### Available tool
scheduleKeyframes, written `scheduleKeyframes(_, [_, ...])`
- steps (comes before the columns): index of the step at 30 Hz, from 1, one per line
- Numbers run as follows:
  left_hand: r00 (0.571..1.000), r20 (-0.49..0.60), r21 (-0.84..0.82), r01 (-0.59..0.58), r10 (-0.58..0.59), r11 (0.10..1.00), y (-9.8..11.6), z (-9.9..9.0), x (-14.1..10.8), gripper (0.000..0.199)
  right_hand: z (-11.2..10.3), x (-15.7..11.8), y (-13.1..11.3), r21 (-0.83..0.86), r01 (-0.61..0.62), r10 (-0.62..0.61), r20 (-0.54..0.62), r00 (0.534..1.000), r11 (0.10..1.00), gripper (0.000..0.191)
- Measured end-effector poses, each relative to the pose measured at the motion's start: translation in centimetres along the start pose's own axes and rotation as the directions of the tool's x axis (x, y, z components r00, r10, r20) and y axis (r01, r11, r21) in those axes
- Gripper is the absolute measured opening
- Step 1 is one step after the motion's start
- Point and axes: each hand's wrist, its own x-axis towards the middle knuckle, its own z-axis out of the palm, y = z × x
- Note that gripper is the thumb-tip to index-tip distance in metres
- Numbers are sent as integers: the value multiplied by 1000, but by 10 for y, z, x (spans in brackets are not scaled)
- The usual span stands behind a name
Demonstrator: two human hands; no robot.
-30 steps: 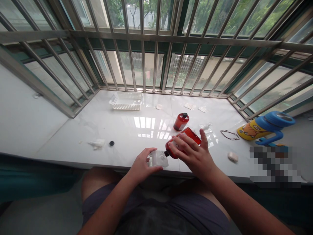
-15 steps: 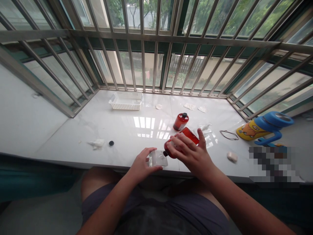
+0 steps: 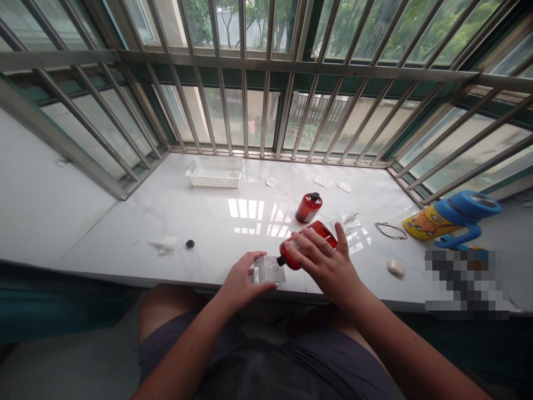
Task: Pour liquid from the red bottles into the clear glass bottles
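My left hand (image 3: 245, 280) is closed around a small clear container (image 3: 272, 271) at the front edge of the white counter. Tilted almost onto its side, a red bottle (image 3: 320, 229) is gripped by my right hand (image 3: 327, 258). The bottle's dark mouth points down-left and hangs over the clear container's right side. Whether liquid is flowing cannot be made out. Behind it a second red bottle (image 3: 308, 208) with a black top stands upright. A small black cap (image 3: 190, 244) lies on the counter, left of my left hand.
On the white counter (image 3: 216, 222) are a white perforated basket (image 3: 214, 173), crumpled white scraps (image 3: 164, 245), a clear plastic wrapper (image 3: 350, 219), a thin cord loop (image 3: 390, 230) and a pale soap-like block (image 3: 396, 268). A blue-and-yellow flask (image 3: 452, 214) lies at the right. Metal bars line the windows.
The red bottle in my right hand has tipped slightly and shifted a little to the left over the clear container. My left hand has stayed in place.
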Motion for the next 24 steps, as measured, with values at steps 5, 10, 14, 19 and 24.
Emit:
scheduleKeyframes(5, [1000,-3,-3,7,-7,1000,0,-2,-2,74,12,-21,1,47,-152,149,65,987,987,50])
scheduleKeyframes(10, [1000,-12,7,25,-25,1000,1,-3,-2,74,25,-44,-6,157,-386,370,125,921,909,56])
scheduleKeyframes(14, [999,-18,-27,36,-37,999,-1,0,-2,74,40,-57,-16,314,-487,475,120,872,815,62])
scheduleKeyframes(19, [999,-18,-116,37,-39,993,-7,2,1,72,59,-61,-26,531,-603,680,67,731,596,69])
scheduleKeyframes(24, [998,-68,-50,4,-8,999,-17,-8,10,72,77,-63,-34,639,-683,784,196,589,354,80])
